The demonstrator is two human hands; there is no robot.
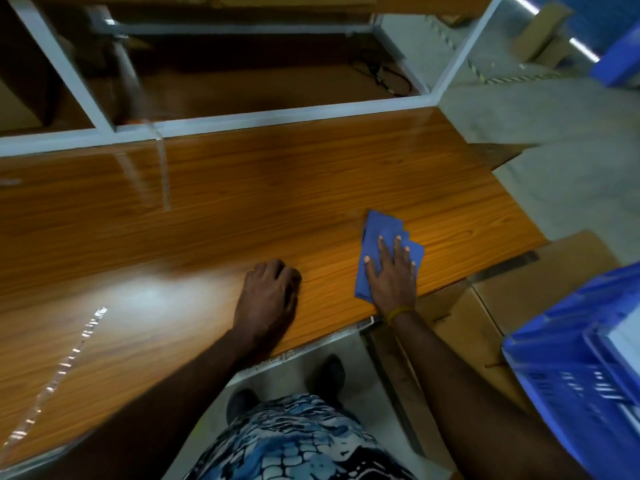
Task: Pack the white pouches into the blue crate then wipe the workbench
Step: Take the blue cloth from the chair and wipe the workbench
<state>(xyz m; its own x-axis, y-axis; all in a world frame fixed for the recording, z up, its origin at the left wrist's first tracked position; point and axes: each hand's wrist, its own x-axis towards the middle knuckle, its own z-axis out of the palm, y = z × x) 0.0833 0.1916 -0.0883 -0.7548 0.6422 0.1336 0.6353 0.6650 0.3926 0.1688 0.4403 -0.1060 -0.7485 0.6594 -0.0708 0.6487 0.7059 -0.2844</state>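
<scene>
The blue cloth [384, 251] lies folded flat on the workbench [207, 209], towards its right end and close to the near edge. The right hand [393, 275] rests palm down on top of it, fingers straight and spread, pressing the cloth to the wood; a yellow band [398, 311] circles that wrist. The left hand [268, 292] sits on the bare wood to the left of the cloth, apart from it, fingers curled under into a loose fist with nothing seen inside. The bench top is glossy wood grain with a bright light reflection near its left front. The blue crate [581, 362] stands off the bench at the right, on a cardboard box [491, 299] beside the bench end; its contents cannot be made out, apart from a pale surface at the frame edge. A second blue bin [620, 64] shows at the upper right. Behind the bench runs a white frame [242, 121] with a shelf and dark cables [388, 76] beyond it. Grey floor [554, 126] lies to the right. The person's patterned blue garment [298, 441] and dark shoes [329, 370] appear at the bottom.
</scene>
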